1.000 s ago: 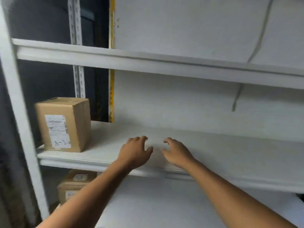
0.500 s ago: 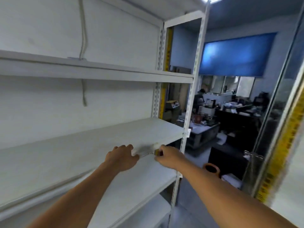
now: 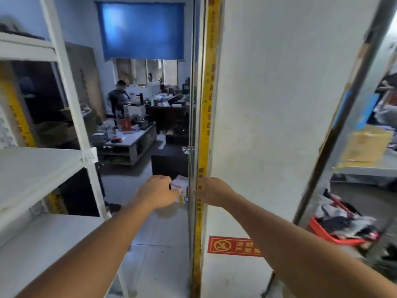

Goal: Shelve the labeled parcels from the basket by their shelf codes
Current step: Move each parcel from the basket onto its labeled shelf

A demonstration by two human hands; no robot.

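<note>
A small white parcel (image 3: 180, 184), blurred, sits between my two hands at chest height over the floor. My left hand (image 3: 158, 193) grips its left end with curled fingers. My right hand (image 3: 211, 191) curls at its right end, in front of a yellow-taped door edge; the contact there is blurred. The white shelf unit (image 3: 38, 166) stands at the left, with a small code tag (image 3: 91, 157) on its post. A red basket (image 3: 337, 237) holding several bagged parcels sits on the floor at the lower right.
A glass door edge with yellow tape (image 3: 206, 125) and a white wall panel (image 3: 268, 104) stand straight ahead. Beyond the doorway, a person sits at cluttered desks (image 3: 129, 138). A yellow padded envelope (image 3: 365, 145) lies on a grey shelf at right. A red warning sticker (image 3: 234, 246) marks the floor.
My view has swung right, from the middle shelf with the A-2 box, past the shelf's end, to the doorway. Both hands left the shelf board and now hang in the air.
</note>
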